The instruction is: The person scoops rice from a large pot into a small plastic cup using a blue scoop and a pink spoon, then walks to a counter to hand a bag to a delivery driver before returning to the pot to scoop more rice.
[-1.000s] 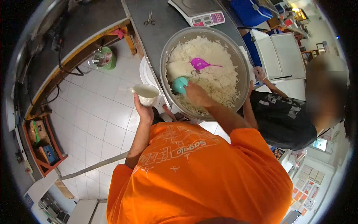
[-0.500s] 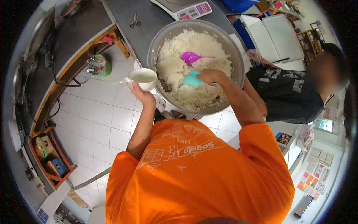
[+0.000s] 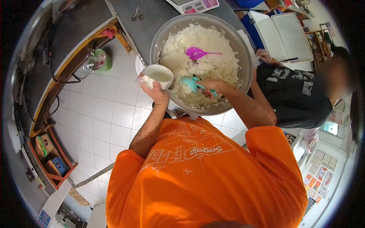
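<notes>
A wide metal bowl (image 3: 155, 49) holds a heap of white rice (image 3: 213, 41). My left hand (image 3: 156, 93) grips a small white bowl (image 3: 159, 75) at the wide bowl's left rim; its inside looks pale. Over the lower part of the rice, my right hand (image 3: 213, 88) is closed on the handle of a turquoise scoop (image 3: 189, 83), whose head touches the rice. A purple spoon (image 3: 195, 53) lies on the rice, its handle pointing right.
Scissors (image 3: 137, 14) and a scale (image 3: 199, 5) rest on the dark table (image 3: 146, 32). A co-worker in black (image 3: 292, 95) stands at the right, near a white box (image 3: 294, 36). A green bin (image 3: 104, 60) is on the floor at left.
My left hand has brought the small bowl rightward, over the wide bowl's rim. The scoop has shifted left and turned, with my right hand lower on the rice.
</notes>
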`<control>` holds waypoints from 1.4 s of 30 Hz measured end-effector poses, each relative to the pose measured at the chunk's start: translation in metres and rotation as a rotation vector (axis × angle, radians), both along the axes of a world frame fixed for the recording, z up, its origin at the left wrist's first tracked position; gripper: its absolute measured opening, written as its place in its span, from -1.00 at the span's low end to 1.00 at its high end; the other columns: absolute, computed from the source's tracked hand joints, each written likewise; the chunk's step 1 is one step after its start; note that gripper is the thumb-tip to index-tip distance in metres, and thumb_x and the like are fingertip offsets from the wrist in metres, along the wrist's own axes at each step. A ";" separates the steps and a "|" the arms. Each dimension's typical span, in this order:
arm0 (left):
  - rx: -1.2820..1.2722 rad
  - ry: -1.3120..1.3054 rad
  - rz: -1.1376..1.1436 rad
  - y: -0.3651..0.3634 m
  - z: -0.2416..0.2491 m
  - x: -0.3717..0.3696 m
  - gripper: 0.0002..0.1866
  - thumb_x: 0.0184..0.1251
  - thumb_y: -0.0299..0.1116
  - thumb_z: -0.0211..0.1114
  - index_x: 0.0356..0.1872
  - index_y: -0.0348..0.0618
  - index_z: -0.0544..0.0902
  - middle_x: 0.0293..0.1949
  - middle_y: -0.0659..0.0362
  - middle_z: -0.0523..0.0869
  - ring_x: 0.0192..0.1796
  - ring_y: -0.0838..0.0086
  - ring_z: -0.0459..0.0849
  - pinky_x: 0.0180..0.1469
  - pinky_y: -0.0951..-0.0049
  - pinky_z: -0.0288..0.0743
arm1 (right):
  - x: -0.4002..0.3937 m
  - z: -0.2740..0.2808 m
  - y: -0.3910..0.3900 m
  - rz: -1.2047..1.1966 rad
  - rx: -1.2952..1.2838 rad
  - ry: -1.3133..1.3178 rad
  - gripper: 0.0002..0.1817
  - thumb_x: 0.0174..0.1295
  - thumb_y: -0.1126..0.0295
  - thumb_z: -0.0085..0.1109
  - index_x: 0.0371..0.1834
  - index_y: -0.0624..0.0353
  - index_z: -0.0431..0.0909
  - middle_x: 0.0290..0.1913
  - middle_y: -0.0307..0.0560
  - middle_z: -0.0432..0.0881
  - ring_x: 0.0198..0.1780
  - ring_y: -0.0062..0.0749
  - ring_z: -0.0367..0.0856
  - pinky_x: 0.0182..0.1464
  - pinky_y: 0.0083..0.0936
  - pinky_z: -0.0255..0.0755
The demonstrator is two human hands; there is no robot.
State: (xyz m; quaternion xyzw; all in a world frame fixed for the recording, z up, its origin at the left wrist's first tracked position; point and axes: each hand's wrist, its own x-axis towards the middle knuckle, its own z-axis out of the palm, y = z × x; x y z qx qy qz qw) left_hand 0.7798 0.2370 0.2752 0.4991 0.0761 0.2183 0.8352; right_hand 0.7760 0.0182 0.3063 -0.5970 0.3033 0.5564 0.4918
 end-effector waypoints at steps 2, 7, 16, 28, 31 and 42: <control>0.059 -0.014 0.039 -0.001 -0.006 -0.001 -0.16 0.06 0.18 0.26 0.16 -0.29 0.20 0.02 0.05 0.36 0.05 0.31 0.38 0.13 0.31 0.28 | -0.005 -0.003 0.009 -0.024 0.014 0.009 -0.56 0.39 -0.03 -0.25 -0.53 0.04 0.21 -0.78 -0.43 0.13 -0.80 -0.75 0.06 -0.80 -0.71 -0.03; 0.183 -0.042 -0.020 0.003 -0.021 -0.001 -0.11 0.08 0.14 0.25 0.27 -0.23 0.09 0.11 0.02 0.34 0.14 0.28 0.37 0.18 0.26 0.29 | -0.004 0.001 0.013 -0.038 0.113 -0.030 -0.55 0.38 -0.07 -0.24 -0.50 0.04 0.24 -0.78 -0.43 0.13 -0.81 -0.78 0.05 -0.81 -0.72 -0.06; 0.248 -0.049 -0.086 0.024 0.007 -0.008 -0.21 0.15 0.03 0.21 0.26 -0.26 0.14 0.10 0.01 0.37 0.14 0.29 0.37 0.21 0.28 0.25 | -0.017 -0.029 -0.071 -0.375 0.749 0.218 -0.54 0.37 -0.11 -0.28 -0.46 0.02 0.30 -0.78 -0.45 0.17 -0.82 -0.80 0.10 -0.84 -0.67 0.10; 0.348 0.157 -0.029 0.068 -0.017 -0.040 -0.27 0.28 -0.05 0.07 0.33 -0.28 0.06 0.21 -0.01 0.30 0.21 0.28 0.34 0.27 0.28 0.17 | 0.055 0.047 -0.009 0.683 -0.604 -1.176 -0.44 0.39 0.04 -0.30 -0.02 0.47 0.33 -0.20 0.42 0.55 -0.10 0.22 0.55 -0.01 -0.10 0.42; 0.156 0.178 -0.035 0.060 -0.005 -0.047 -0.32 0.32 -0.08 0.02 0.32 -0.30 0.06 0.21 -0.03 0.29 0.25 0.25 0.29 0.27 0.25 0.18 | 0.112 0.045 -0.033 0.494 -0.814 -0.976 -0.52 0.40 0.16 -0.33 0.10 0.35 0.36 0.04 0.40 0.43 0.06 0.17 0.47 0.12 -0.12 0.35; 0.184 0.157 -0.042 0.003 -0.012 0.005 -0.36 0.33 -0.22 0.07 0.32 -0.27 0.04 0.17 -0.03 0.30 0.18 0.26 0.32 0.23 0.23 0.21 | 0.149 -0.030 -0.038 0.389 -0.660 -0.766 -0.55 0.38 0.28 -0.40 0.15 0.33 0.35 -0.05 0.29 0.53 -0.11 0.08 0.59 0.08 -0.12 0.38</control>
